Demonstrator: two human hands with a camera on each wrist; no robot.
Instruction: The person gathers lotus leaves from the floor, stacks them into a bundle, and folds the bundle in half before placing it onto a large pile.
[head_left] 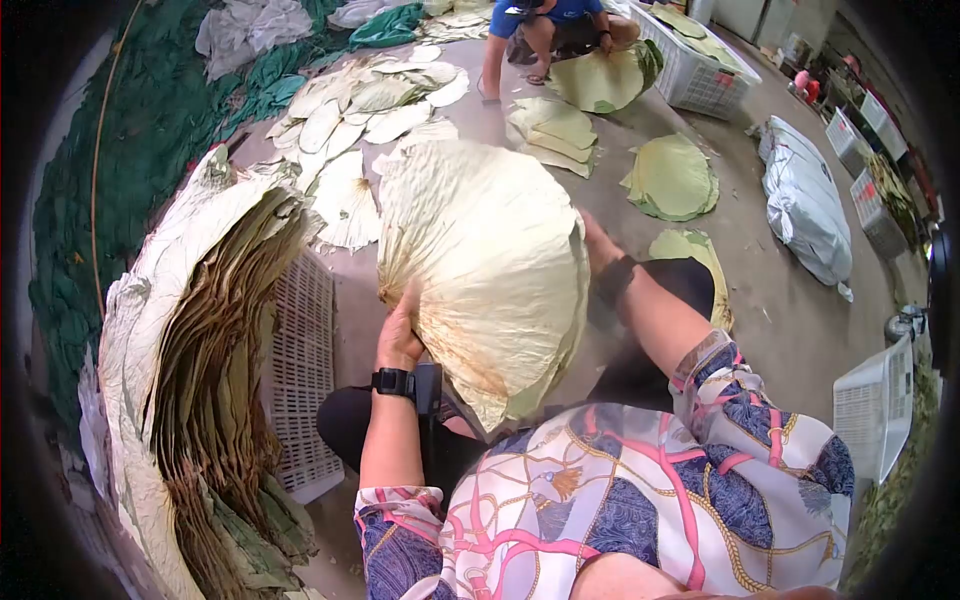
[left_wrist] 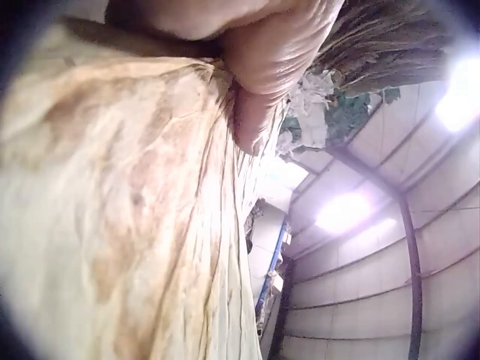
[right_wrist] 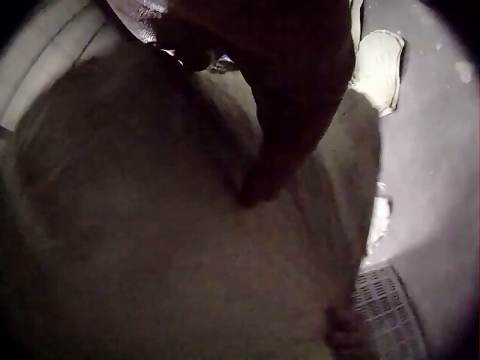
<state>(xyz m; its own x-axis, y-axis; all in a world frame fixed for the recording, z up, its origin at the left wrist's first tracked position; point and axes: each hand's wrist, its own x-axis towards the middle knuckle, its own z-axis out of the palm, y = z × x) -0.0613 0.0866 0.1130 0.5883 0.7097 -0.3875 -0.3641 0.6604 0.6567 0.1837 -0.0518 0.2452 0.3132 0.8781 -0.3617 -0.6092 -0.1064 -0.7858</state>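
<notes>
In the head view a pale, fan-shaped stack of folded dried lotus leaves [head_left: 490,260] is held up before the person's body. The left hand [head_left: 400,325] grips its gathered left edge, thumb on the near face. That thumb [left_wrist: 255,124] presses pleated, brown-stained leaf in the left wrist view. At the far right edge is the right hand [head_left: 597,245], partly hidden behind the leaves. In the dark right wrist view the right hand [right_wrist: 292,97] has extended fingers touching the back of the leaves [right_wrist: 165,217]. Left fingertips [right_wrist: 345,330] show at the lower edge there.
A tall pile of leaves [head_left: 215,370] stands at the left beside a white plastic crate [head_left: 305,370]. Loose leaves [head_left: 370,100] and a small leaf stack [head_left: 672,178] lie on the floor. Another person [head_left: 545,30] crouches ahead. A white sack [head_left: 805,200] lies right.
</notes>
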